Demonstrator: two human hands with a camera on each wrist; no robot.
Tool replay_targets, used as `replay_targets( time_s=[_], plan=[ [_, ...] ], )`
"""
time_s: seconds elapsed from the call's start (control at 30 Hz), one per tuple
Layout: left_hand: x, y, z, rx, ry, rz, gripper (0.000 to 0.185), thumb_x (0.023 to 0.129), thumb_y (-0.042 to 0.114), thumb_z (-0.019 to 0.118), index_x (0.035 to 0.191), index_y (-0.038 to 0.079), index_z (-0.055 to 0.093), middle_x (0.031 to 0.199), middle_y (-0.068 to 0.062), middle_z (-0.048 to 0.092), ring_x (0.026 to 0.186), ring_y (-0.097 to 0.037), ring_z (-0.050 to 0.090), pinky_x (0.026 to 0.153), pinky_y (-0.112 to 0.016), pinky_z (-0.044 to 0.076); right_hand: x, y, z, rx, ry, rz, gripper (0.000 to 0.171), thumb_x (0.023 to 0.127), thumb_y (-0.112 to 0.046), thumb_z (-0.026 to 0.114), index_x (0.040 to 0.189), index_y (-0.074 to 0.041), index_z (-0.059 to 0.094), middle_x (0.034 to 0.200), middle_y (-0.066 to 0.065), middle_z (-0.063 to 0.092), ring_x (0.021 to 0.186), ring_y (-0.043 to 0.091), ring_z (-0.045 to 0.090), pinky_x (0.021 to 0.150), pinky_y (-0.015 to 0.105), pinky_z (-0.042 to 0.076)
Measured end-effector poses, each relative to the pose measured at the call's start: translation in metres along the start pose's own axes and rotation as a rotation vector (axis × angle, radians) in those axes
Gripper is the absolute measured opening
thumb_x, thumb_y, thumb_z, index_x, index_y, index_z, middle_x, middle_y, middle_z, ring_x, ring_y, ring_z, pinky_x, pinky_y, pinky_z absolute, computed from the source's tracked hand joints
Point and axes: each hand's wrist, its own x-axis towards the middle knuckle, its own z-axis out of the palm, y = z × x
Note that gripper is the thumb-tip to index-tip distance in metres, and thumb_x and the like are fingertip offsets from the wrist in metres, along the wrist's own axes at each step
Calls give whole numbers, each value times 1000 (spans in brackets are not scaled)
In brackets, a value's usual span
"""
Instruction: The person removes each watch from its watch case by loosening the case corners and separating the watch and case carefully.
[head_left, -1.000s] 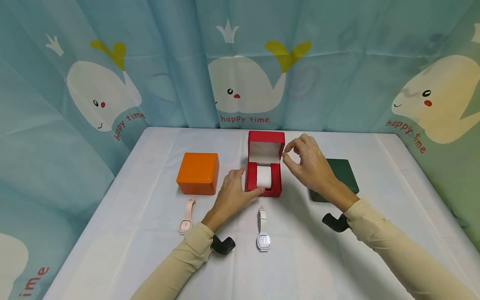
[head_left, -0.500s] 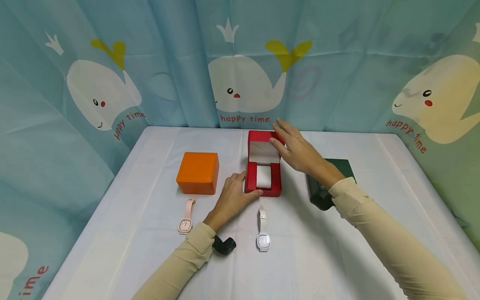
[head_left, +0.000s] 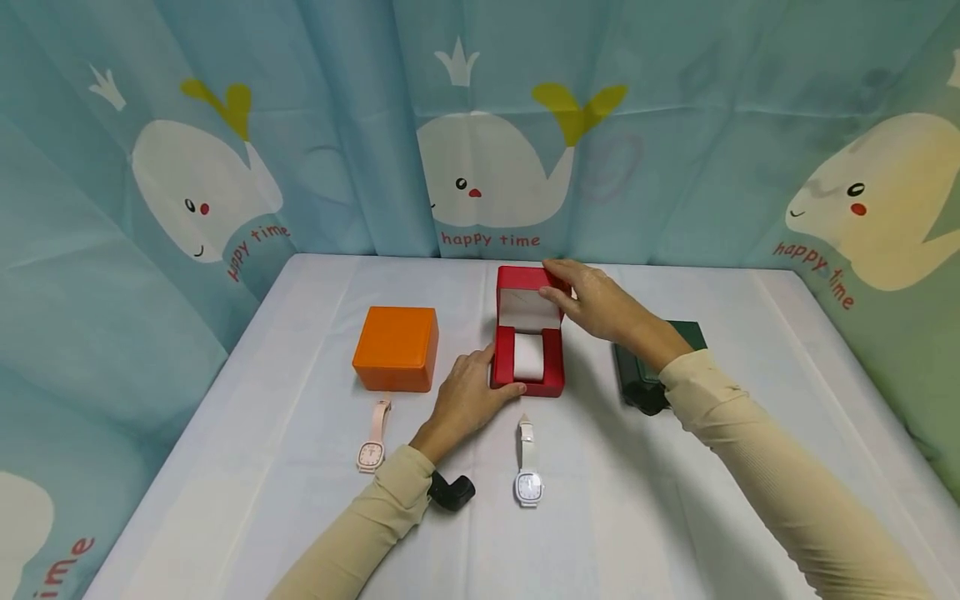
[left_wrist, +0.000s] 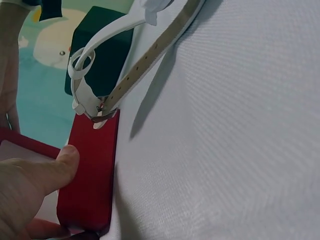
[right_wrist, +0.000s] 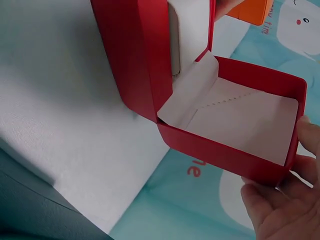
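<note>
A red watch box (head_left: 553, 367) stands on the white table with its lid (head_left: 517, 277) raised and a white cushion (head_left: 528, 357) inside. My left hand (head_left: 467, 402) holds the base at its near left corner; in the left wrist view the thumb lies on the front wall (left_wrist: 89, 170). My right hand (head_left: 603, 308) grips the lid at its right edge, thumb at the rim and fingers behind, as the right wrist view of the lid (right_wrist: 237, 117) shows. In front of the box lies a white watch (head_left: 528, 487), its buckled strap (left_wrist: 135, 72) large in the left wrist view.
To the left sits an orange box (head_left: 395, 348), with a pink watch (head_left: 371, 452) in front of it. A dark green box (head_left: 630, 379) is partly covered by my right forearm. Behind the table hangs a blue curtain (head_left: 360, 167) printed with whales.
From the right side of the red box, my right hand has moved up and left to the lid and now grips its edge. The left hand has stayed at the base.
</note>
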Motion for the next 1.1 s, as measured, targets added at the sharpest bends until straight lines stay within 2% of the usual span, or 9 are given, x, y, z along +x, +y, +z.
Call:
replay_targets(
  time_s=[0.33, 0.6, 1.1],
  plan=[
    [1, 4, -5, 71, 10, -19, 79, 85, 42, 83, 148, 5, 52, 121, -14, 68, 106, -29, 58, 81, -47, 52, -6, 0, 1, -23, 30, -73, 59, 102, -22, 65, 150, 5, 44, 149, 23, 47, 135, 38, 46, 108, 50, 41],
    [1, 6, -7, 89, 0, -43, 79, 86, 45, 81, 149, 6, 52, 110, -14, 69, 101, -28, 59, 75, -44, 52, -10, 0, 6, -35, 54, -136, 58, 99, -16, 70, 148, 6, 47, 145, 24, 50, 117, 35, 58, 99, 48, 50],
    [0, 6, -7, 83, -7, -40, 76, 87, 44, 81, 148, 6, 54, 108, -15, 69, 103, -28, 59, 78, -44, 52, -22, -3, 11, -38, 76, -159, 55, 97, -15, 72, 144, 3, 52, 141, 20, 56, 123, 35, 58, 99, 49, 50]
  ],
)
